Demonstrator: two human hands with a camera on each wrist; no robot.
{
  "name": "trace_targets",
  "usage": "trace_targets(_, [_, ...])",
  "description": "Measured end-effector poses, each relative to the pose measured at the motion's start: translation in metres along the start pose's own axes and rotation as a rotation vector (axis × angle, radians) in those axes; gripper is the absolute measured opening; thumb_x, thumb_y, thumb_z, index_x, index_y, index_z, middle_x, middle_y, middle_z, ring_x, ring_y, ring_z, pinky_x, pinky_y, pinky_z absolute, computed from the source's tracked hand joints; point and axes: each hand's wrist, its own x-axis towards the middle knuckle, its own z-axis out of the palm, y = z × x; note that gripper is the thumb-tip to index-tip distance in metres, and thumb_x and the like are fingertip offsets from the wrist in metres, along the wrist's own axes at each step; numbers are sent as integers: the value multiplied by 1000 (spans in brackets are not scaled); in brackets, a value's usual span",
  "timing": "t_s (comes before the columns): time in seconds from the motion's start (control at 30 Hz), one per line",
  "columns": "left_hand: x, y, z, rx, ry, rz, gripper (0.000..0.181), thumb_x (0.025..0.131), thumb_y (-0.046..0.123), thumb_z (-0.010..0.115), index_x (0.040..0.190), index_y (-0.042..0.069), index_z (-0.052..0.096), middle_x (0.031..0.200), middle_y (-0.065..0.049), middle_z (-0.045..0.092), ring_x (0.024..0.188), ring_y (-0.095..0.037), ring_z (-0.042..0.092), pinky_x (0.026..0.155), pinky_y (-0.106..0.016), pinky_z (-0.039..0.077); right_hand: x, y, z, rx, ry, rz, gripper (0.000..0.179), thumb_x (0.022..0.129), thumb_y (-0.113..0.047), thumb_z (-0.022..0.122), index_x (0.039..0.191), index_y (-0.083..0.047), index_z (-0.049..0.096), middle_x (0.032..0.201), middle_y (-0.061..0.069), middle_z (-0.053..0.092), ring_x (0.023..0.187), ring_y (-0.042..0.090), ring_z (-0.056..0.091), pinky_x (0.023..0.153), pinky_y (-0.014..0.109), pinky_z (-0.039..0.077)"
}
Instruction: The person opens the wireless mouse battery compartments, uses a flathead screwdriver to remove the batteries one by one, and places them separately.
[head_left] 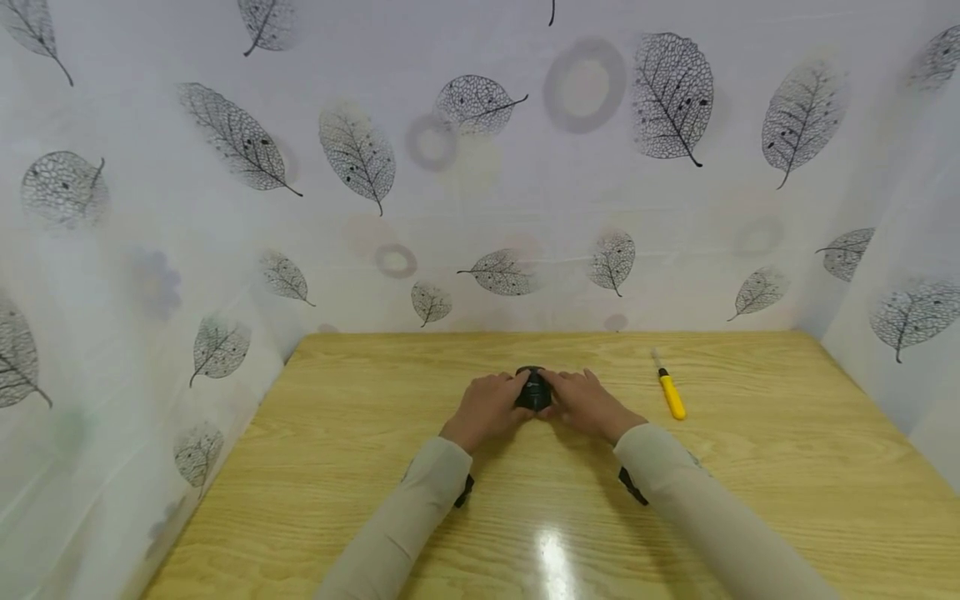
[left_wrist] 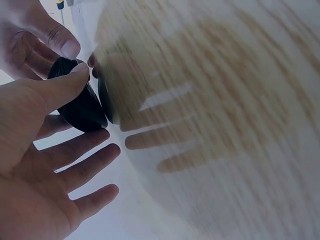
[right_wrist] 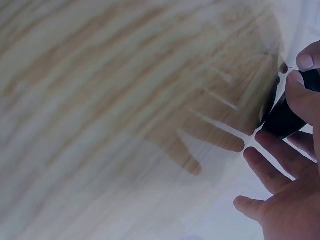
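Left hand point(head_left: 487, 407) and right hand point(head_left: 589, 405) pinch a black object point(head_left: 534, 392) between thumbs and fingers, outer fingers spread, screwdriver point(head_left: 672, 397) off beyond the right fingers.

Landmark: screwdriver point(head_left: 672, 396), lying on the table point(head_left: 337, 467), shaft toward the rear. Left of it, well apart: the held object point(head_left: 534, 392), at or just above the table surface. Between that object and the screwdriver: right hand point(head_left: 585, 404). Farther left of the screwdriver, past the object: left hand point(head_left: 491, 404). Before the screwdriver: right sleeve point(head_left: 720, 500). Behind it, beyond the table's far edge: curtain point(head_left: 517, 192).
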Motion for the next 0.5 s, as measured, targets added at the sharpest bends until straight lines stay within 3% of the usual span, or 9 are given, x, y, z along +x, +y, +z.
trace_targets(0.3, [-4,-1,-2,-32,-25,21,67,98,41,67,152,9,46,127,-13,66,112,-28,66,95,-42,55,-2,0,-2,2,-7,8,62,92,-12,77,145,3,49,132,23,62,122,41,59,107,72,35])
trace_targets(0.5, [-8,0,-1,-35,-34,11,67,98,42,67,153,11,45,126,-12,67,110,-27,66,93,-41,56,-4,-3,-3,-13,-2,-4,61,90,-11,78,143,3,52,131,22,64,121,41,60,107,72,35])
